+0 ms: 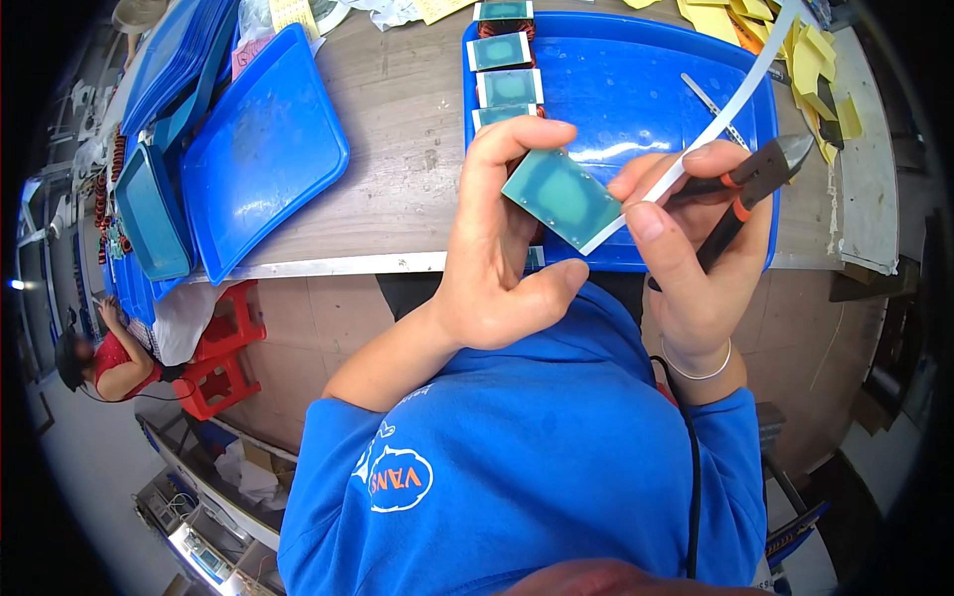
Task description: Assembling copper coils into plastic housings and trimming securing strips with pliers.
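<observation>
My left hand (482, 253) is closed around a small block with a green, translucent-looking top (564, 199), tilted above the front of a blue tray (621, 89). Between the thumb and fingers of my right hand (711, 233) is pinched a long white strip (740, 99). Its lower end runs along the block's right edge; whether it is stuck there I cannot tell. The same hand also holds black cutting pliers (763, 177) with orange bands, jaws pointing away to the right. Similar green-topped blocks (509, 87) with reddish-brown windings stand in a row along the tray's left side.
A slim perforated metal strip (701, 94) lies in the tray. Yellow paper pieces (813, 65) are heaped at the far right. Another blue tray (263, 159) and stacked trays (179, 70) stand at left. Beyond the table, a person (114, 358) sits near red stools (224, 348).
</observation>
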Motion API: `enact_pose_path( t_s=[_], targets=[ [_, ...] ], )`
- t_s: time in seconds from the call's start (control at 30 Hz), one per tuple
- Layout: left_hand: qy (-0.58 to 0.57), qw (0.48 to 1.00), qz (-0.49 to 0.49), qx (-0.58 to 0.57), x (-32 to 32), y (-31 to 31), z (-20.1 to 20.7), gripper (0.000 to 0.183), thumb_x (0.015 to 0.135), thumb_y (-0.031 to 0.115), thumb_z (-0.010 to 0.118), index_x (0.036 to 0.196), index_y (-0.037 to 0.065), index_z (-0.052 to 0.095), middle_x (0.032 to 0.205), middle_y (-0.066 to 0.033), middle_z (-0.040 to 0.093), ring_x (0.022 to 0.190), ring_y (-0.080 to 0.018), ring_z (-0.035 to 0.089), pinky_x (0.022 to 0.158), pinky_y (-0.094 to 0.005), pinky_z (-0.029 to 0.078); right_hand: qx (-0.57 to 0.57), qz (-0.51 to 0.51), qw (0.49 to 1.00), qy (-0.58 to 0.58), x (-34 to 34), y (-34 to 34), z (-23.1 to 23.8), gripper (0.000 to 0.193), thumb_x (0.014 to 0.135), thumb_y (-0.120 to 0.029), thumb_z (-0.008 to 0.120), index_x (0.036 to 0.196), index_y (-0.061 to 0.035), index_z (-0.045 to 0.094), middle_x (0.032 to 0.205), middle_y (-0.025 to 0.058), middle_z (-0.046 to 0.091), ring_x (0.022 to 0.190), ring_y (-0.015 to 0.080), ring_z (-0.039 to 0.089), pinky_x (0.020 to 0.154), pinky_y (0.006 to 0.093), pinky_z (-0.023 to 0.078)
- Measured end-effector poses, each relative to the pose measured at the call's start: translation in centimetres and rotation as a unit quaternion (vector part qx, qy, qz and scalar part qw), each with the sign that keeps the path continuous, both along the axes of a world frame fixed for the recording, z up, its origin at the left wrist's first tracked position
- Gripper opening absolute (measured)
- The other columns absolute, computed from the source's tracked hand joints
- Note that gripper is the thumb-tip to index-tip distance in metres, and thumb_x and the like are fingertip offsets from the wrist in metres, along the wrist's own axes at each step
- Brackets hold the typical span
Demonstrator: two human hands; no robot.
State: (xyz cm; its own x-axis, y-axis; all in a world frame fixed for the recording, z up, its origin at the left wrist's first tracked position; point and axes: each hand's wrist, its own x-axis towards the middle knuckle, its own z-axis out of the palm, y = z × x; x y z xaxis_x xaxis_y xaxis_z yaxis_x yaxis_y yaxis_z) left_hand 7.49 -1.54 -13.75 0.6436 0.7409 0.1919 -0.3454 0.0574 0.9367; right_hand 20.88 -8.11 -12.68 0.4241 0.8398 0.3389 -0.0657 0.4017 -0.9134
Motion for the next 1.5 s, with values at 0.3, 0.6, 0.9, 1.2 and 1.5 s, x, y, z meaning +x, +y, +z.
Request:
enact_pose_path(
  t_s=[0.3, 0.6, 0.9, 1.2, 1.5],
  targets=[
    [-0.052, 0.998, -0.038, 0.023, -0.2, 0.3, -0.1, 0.068, 0.064, -0.009, 0.055, 0.124, 0.005, 0.027, 0.106, -0.0053, 0.036, 0.094, -0.0118, 0.042, 0.081, -0.0259, 0.038, 0.023, -0.002, 0.999, -0.037, 0.3, 0.0, -0.1, 0.029, 0.078, 0.005, 0.057, 0.104, 0.0005, 0.044, 0.085, 0.0094, 0.055, 0.077, 0.0122, 0.056, 0.067, 0.0223, 0.044],
    [-0.051, 0.998, -0.038, 0.021, -0.2, 0.4, 0.0, 0.067, 0.062, -0.009, 0.055, 0.123, 0.005, 0.029, 0.106, -0.0053, 0.036, 0.094, -0.0118, 0.042, 0.081, -0.0262, 0.038, 0.001, -0.009, 0.999, -0.046, 0.4, 0.1, -0.4, 0.028, 0.079, 0.005, 0.056, 0.104, 0.0013, 0.044, 0.087, 0.0090, 0.053, 0.075, 0.0101, 0.054, 0.066, 0.0211, 0.043],
    [-0.093, 0.995, 0.019, -0.025, -1.1, 1.6, 0.0, 0.062, 0.063, -0.001, 0.061, 0.119, 0.003, 0.034, 0.105, -0.0094, 0.042, 0.095, -0.0148, 0.044, 0.083, -0.0276, 0.038, -0.050, -0.022, 0.988, -0.147, 1.7, -0.5, -0.1, 0.041, 0.073, 0.001, 0.062, 0.110, 0.0020, 0.044, 0.093, 0.0114, 0.059, 0.079, 0.0138, 0.056, 0.070, 0.0250, 0.045],
    [-0.057, 0.988, 0.071, 0.122, -1.7, 3.1, -0.3, 0.043, 0.065, 0.000, 0.064, 0.103, 0.003, 0.044, 0.099, -0.0103, 0.044, 0.093, -0.0157, 0.045, 0.081, -0.0279, 0.040, -0.113, 0.092, 0.929, -0.341, 1.5, -0.8, 0.4, 0.033, 0.065, 0.000, 0.065, 0.097, -0.0034, 0.061, 0.092, 0.0119, 0.061, 0.083, 0.0267, 0.059, 0.073, 0.0325, 0.047],
    [-0.050, 0.980, 0.089, 0.168, -2.0, 3.3, -0.5, 0.043, 0.063, 0.000, 0.063, 0.102, 0.003, 0.045, 0.101, -0.0110, 0.042, 0.093, -0.0159, 0.045, 0.082, -0.0281, 0.040, -0.093, 0.078, 0.923, -0.366, 1.3, -0.4, 0.4, 0.034, 0.065, -0.001, 0.066, 0.098, -0.0045, 0.062, 0.089, 0.0108, 0.061, 0.080, 0.0257, 0.059, 0.070, 0.0319, 0.046]
  ],
)
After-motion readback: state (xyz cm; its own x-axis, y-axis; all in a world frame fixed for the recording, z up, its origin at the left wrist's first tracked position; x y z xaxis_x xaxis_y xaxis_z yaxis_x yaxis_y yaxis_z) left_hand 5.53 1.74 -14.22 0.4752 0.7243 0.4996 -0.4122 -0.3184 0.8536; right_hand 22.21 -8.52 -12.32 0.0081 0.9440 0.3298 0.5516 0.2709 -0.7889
